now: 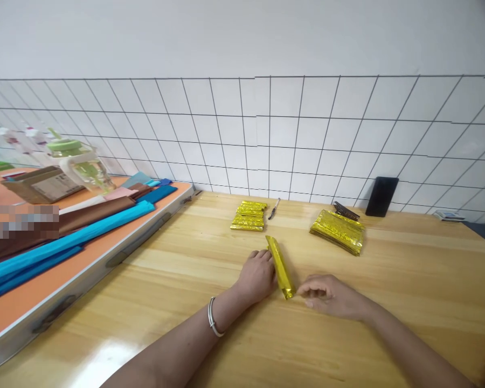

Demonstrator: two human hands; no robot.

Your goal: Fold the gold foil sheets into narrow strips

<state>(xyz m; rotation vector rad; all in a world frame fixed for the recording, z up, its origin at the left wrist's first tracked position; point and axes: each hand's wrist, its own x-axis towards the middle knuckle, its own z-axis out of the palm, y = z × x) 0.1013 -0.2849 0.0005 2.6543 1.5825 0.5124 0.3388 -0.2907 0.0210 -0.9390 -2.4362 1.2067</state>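
A folded strip of gold foil paper (281,267) lies slantwise on the wooden table in front of me. My left hand (258,272), with a silver bangle at the wrist, is closed along its left edge; the thumb is hidden. Just right of the strip's near end is my right hand (327,295), its fingers bent and the thumb a little apart from them, with nothing visible between. Beyond my left hand lie several folded gold strips (248,215) in a row. Farther right rests a flat stack of gold foil sheets (339,230).
A pen (274,209) and a black clip (346,210) lie toward the back. A black phone (382,196) leans on the tiled wall. On the orange surface at left are folded cloths (105,226), a cardboard box (44,185) and a green-lidded bottle (81,161).
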